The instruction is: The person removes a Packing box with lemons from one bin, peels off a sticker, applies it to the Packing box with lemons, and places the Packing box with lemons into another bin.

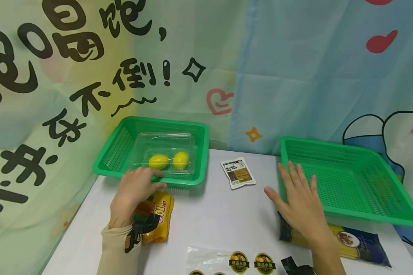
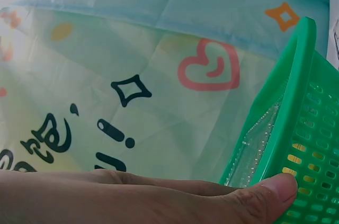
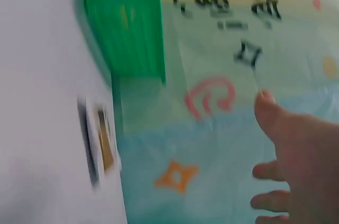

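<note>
At the front rim of the left green basket [image 1: 206, 152] is my left hand [image 1: 137, 187], its thumb against the perforated outer wall and fingers over the rim, gripping it. Inside that basket lies a clear plastic box [image 1: 141, 149] with two lemons [image 1: 181, 160]. Under the left wrist sits a yellow snack packet [image 1: 163, 214], partly covered. My right hand [image 1: 301, 202] hovers with fingers spread and holds nothing. It overlaps the left end of the right green basket [image 1: 351, 183] in the head view. A bag of spaghetti [image 1: 351, 242] lies beneath the right wrist, partly hidden.
Between the baskets, a small white-and-brown sachet [image 1: 238, 173] lies on the white table [image 1: 213, 214]. A clear sheet with round black stickers [image 1: 239, 262] is at the near edge. A printed cloth backdrop [image 1: 189, 42] hangs right behind the baskets.
</note>
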The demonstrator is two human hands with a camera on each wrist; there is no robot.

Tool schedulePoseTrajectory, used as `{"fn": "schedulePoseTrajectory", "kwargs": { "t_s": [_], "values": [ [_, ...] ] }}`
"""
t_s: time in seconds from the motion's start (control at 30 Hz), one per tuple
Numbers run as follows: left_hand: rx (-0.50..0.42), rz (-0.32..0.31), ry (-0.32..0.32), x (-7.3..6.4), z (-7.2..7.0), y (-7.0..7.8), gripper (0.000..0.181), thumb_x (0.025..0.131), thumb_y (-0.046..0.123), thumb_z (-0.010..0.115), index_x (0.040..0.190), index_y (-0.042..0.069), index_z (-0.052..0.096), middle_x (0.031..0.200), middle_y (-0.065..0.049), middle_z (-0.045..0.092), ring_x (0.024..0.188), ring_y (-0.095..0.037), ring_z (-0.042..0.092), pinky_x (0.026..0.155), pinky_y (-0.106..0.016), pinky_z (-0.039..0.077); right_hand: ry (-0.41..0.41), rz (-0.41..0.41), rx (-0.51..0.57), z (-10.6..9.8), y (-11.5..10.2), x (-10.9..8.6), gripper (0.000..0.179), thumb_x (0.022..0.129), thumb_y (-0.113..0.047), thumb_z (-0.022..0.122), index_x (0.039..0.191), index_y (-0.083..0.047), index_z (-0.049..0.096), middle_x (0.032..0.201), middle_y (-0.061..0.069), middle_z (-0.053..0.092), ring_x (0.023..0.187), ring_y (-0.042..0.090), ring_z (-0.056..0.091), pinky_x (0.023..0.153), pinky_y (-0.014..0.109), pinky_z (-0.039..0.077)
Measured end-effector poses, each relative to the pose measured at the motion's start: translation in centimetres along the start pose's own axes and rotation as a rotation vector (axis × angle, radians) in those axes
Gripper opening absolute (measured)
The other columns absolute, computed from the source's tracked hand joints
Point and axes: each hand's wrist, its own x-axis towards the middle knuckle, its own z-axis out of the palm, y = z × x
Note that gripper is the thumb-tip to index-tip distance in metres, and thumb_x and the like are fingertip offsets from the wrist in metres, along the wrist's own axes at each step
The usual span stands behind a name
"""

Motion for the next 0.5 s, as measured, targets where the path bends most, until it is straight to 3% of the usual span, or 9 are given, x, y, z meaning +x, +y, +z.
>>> {"fn": "schedulePoseTrajectory", "kwargs": {
  "t_s": [0.13, 0.2, 0.33, 0.5],
  "values": [
    [-0.001, -0.005, 0.000, 0.1, -0.1, 0.0, 0.033, 0.091, 0.036, 0.082, 0.118, 0.018, 0.081, 0.120, -0.011, 0.078, 0.108, -0.038, 0.071, 0.087, -0.057, 0.055, 0.028, -0.057, 0.140, 0.9, -3.9, 2.0, 0.068, 0.106, -0.049, 0.058, 0.159, -0.008, 0.044, 0.165, 0.024, 0.037, 0.153, 0.046, 0.032, 0.120, 0.068, 0.027],
    [0.000, -0.007, 0.002, 0.1, -0.1, -0.1, 0.033, 0.091, 0.036, 0.082, 0.118, 0.017, 0.081, 0.120, -0.011, 0.078, 0.106, -0.037, 0.071, 0.084, -0.055, 0.056, 0.010, -0.073, 0.196, 1.4, -6.1, 3.2, 0.063, 0.106, -0.048, 0.057, 0.155, -0.010, 0.049, 0.162, 0.020, 0.043, 0.150, 0.044, 0.039, 0.117, 0.066, 0.035],
    [0.004, 0.003, 0.010, 0.1, -0.1, -0.1, 0.033, 0.091, 0.037, 0.081, 0.118, 0.018, 0.082, 0.120, -0.011, 0.078, 0.106, -0.036, 0.072, 0.083, -0.053, 0.056, -0.053, -0.101, 0.285, 2.6, -9.8, 5.5, 0.060, 0.107, -0.049, 0.055, 0.154, -0.012, 0.052, 0.159, 0.014, 0.049, 0.148, 0.037, 0.045, 0.116, 0.062, 0.040],
    [0.010, 0.018, 0.019, 0.2, -0.1, 0.0, 0.035, 0.090, 0.041, 0.082, 0.117, 0.020, 0.082, 0.120, -0.010, 0.078, 0.100, -0.033, 0.073, 0.075, -0.047, 0.056, -0.104, -0.134, 0.353, 4.4, -12.9, 7.7, 0.061, 0.108, -0.050, 0.053, 0.153, -0.010, 0.052, 0.157, 0.011, 0.053, 0.147, 0.032, 0.048, 0.118, 0.056, 0.040]
  ]
}}
